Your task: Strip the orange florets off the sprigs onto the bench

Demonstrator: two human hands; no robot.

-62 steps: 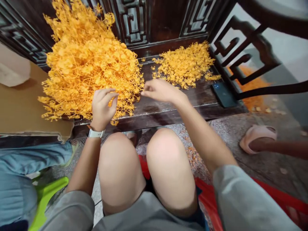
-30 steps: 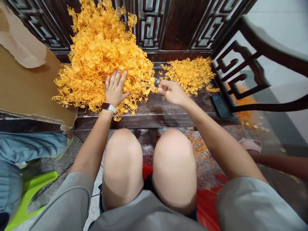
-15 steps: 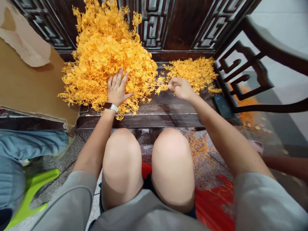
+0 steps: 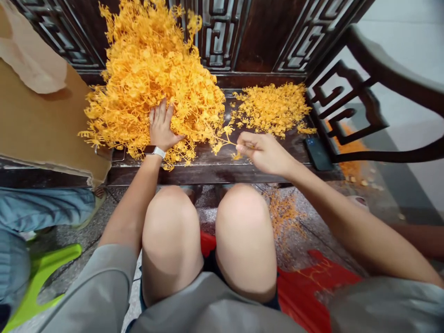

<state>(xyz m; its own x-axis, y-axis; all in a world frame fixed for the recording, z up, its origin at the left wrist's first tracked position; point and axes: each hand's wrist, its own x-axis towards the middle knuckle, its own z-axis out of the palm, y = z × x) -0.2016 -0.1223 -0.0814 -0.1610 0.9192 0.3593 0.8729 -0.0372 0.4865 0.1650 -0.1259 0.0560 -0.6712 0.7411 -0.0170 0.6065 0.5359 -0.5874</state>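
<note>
A tall heap of orange-yellow plastic flower sprays is piled on a dark wooden bench. My left hand, with a watch on its wrist, lies on the heap's front with the fingers stretched out. Just right of the heap, my right hand pinches the end of a branched yellow sprig. The sprig's other end runs into the heap's right edge, and I cannot tell whether it is still tangled there. Behind my right hand spreads a lower pile of small loose yellow flower pieces.
A cardboard box stands at the left. A phone lies by the bench's right armrest. Orange stem scraps litter the floor near a red plastic stool or sheet. A person in jeans sits at the left by a green stool.
My right hand has moved down toward me, drawing the pinched sprig from the heap's side. My left hand stays on the heap; the whole view has shifted slightly.
</note>
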